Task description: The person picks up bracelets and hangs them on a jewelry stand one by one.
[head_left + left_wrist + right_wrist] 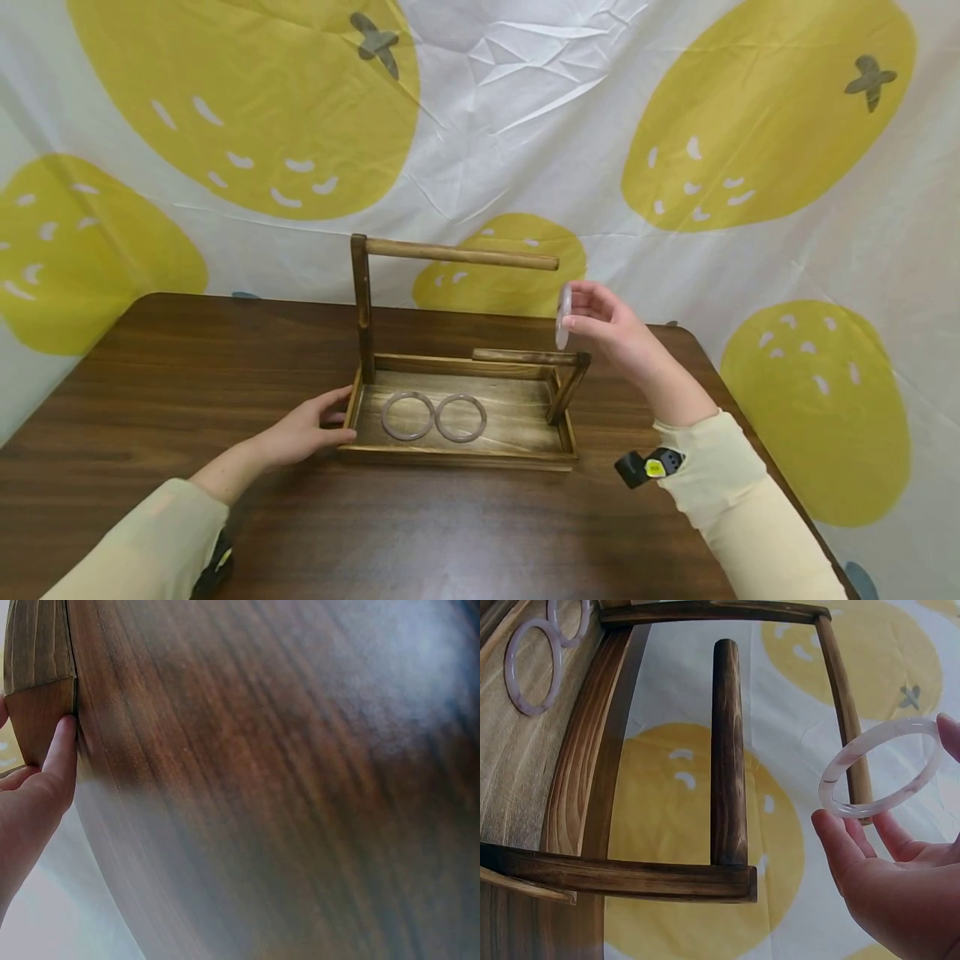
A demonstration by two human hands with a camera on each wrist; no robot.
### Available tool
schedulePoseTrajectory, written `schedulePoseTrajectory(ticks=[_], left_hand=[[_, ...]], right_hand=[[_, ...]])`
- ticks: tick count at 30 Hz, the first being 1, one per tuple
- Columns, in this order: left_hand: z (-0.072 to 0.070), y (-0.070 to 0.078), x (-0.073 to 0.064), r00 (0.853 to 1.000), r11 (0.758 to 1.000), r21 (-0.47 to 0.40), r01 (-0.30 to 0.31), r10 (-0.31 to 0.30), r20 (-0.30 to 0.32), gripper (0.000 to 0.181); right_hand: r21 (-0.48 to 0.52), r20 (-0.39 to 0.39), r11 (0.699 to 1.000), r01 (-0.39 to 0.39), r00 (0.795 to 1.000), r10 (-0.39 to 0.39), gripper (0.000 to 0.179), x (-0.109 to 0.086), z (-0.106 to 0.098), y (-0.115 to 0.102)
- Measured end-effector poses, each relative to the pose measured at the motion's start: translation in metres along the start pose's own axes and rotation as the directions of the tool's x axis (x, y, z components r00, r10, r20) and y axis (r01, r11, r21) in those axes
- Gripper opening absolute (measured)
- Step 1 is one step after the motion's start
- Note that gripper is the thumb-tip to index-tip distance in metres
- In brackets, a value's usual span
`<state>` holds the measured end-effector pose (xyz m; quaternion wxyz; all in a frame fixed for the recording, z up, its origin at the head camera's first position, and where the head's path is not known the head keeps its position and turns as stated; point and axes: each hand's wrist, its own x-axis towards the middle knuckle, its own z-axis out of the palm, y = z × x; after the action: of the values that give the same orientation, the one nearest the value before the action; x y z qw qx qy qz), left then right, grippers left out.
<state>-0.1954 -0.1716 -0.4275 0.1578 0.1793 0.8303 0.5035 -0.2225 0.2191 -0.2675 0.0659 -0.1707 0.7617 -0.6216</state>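
A brown wooden bangle stand [457,458] has a shallow tray base, a tall post with an upper bar [465,253] on the left and a shorter post with a lower bar [517,357] on the right. My left hand [303,427] holds the tray's left end, its thumb [61,742] at the front corner. My right hand [611,325] pinches a pale, marbled bangle [881,736] between thumb and fingers, in the air just right of the upper bar's free end and above the lower bar. Two similar bangles, one left [408,438] and one right [461,438], lie side by side in the tray.
The stand rests on a dark wood-grain table [450,525]. Behind the table hangs a white cloth [480,150] printed with large yellow fruit. A dark strap device [648,467] is on my right wrist.
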Motion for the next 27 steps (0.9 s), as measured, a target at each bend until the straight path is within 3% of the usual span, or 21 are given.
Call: schedulePoseTrajectory(ticks=[7, 14, 21, 27], left_hand=[[0.001, 0.002, -0.001, 1.000, 1.000, 0.009, -0.008, 0.008, 0.005, 0.074], [0.001, 0.004, -0.002, 1.000, 1.000, 0.007, -0.011, 0.011, 0.004, 0.074], [0.001, 0.000, -0.002, 1.000, 1.000, -0.004, -0.005, 0.005, -0.004, 0.075], [0.001, 0.000, 0.000, 1.000, 1.000, -0.003, -0.022, 0.022, 0.001, 0.075]], right_hand=[[0.015, -0.037, 1.000, -0.008, 0.999, 0.008, 0.035, 0.008, -0.006, 0.000], [0.013, -0.052, 1.000, -0.019, 0.998, 0.020, 0.050, 0.014, -0.008, -0.003], [0.044, -0.065, 0.999, -0.015, 0.998, 0.018, 0.039, 0.021, -0.010, -0.002], [0.013, -0.074, 0.999, -0.030, 0.997, 0.031, 0.053, 0.028, -0.013, -0.004]])
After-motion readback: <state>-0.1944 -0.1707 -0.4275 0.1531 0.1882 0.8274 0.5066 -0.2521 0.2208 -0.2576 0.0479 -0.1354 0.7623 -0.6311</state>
